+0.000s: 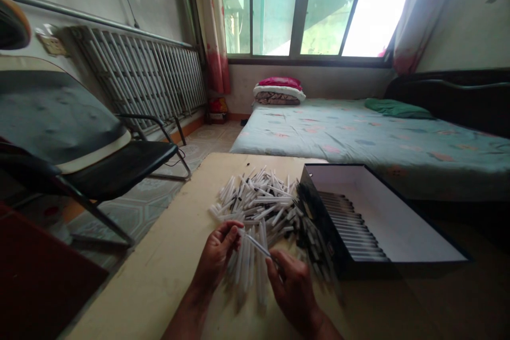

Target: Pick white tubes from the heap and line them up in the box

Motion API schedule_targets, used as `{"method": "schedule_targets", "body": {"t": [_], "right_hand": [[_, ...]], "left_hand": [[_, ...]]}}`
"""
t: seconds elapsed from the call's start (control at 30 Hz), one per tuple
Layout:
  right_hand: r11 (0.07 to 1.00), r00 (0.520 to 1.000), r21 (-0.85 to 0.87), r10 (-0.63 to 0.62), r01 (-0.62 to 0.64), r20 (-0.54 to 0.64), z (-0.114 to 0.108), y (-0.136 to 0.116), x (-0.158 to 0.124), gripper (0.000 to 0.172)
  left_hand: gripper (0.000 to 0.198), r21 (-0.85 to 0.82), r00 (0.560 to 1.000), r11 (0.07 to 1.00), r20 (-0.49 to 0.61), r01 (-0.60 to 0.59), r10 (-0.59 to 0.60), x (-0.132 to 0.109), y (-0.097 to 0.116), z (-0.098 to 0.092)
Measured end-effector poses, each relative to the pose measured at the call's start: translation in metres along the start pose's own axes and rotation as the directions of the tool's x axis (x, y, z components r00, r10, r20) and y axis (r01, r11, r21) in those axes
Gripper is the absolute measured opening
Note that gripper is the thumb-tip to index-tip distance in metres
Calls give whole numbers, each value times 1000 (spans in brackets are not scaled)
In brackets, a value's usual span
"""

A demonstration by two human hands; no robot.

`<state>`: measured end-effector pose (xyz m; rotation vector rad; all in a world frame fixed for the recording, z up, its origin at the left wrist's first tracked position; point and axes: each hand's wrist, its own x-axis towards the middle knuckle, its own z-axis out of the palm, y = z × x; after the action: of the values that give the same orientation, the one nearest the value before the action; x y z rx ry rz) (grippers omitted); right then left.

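Observation:
My left hand is closed, with thumb and fingers pinching a small whitish pen part; its exact kind is too small to tell. My right hand wraps around a slim pen, which slants up and left to meet that part. Below and between the hands, several translucent white pen barrels lie side by side. A loose pile of white pen parts spreads just beyond my hands. Dark pen pieces are heaped along its right side, against a box.
The open dark box with a pale inside stands at the table's right, holding a row of pens. The cream table ends at the left near a black folding chair. Beyond lies a bed.

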<state>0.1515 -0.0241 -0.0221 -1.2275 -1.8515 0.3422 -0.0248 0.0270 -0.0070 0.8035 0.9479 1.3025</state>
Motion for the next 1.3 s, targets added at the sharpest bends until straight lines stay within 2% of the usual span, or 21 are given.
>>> {"method": "schedule_targets", "body": {"t": [0.33, 0.4, 0.57, 0.67, 0.77, 0.93, 1.1, 1.2, 1.3], "right_hand": [[997, 999, -50, -51, 51, -8, 1, 2, 0, 14], [997, 998, -59, -58, 58, 14, 4, 2, -1, 15], [986, 996, -144, -81, 84, 24, 13, -1, -1, 21], [966, 992, -226, -126, 127, 19, 16, -5, -2, 22], [966, 992, -224, -126, 128, 21, 16, -8, -3, 22], [999, 1000, 29, 16, -16, 14, 18, -12, -5, 24], [935, 977, 285, 192, -210, 88, 14, -20, -1, 32], [830, 938, 438, 313, -345, 147, 14, -23, 1, 38], [579, 837, 610, 448, -540, 316, 17, -23, 1, 43]], "left_hand": [[18, 247, 988, 958, 84, -143, 126, 0, 5, 1], [17, 202, 989, 969, 77, -140, 127, -3, 5, 6], [16, -107, 998, 993, 43, -40, 45, -11, -4, 23], [18, -153, 999, 988, -5, -33, 33, -14, -9, 30], [21, -132, 998, 989, -42, -59, 54, -16, -10, 33], [18, -57, 993, 991, -22, -117, 116, -16, -10, 33], [15, -14, 989, 989, 6, -147, 147, -15, -10, 31], [14, -9, 988, 988, 22, -154, 154, -15, -10, 31], [13, -12, 986, 987, 37, -161, 161, -15, -9, 31]]}}
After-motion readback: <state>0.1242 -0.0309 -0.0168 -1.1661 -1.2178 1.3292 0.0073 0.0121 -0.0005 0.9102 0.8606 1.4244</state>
